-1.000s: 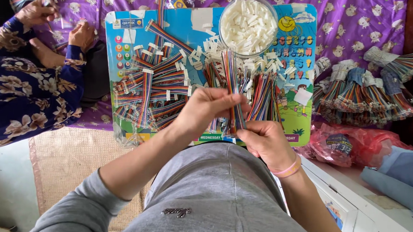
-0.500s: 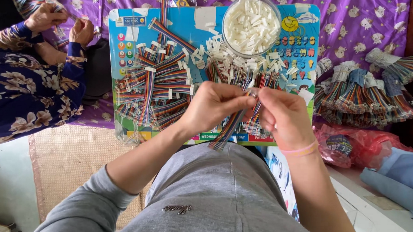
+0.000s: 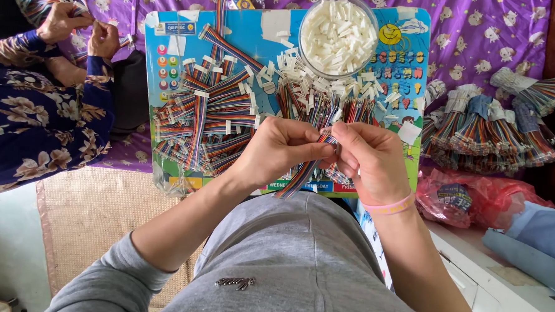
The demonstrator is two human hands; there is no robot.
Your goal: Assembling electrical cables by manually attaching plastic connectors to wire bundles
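One rainbow ribbon cable (image 3: 303, 171) sits mid-frame, its long axis slanting from upper right down to lower left. Left hand (image 3: 278, 151) and right hand (image 3: 371, 159) both pinch its upper end, fingers curled shut around it. Behind lies a colourful board (image 3: 169, 70) strewn with cables, a bowl (image 3: 337, 35) of white connectors, and purple cloth (image 3: 482, 34).
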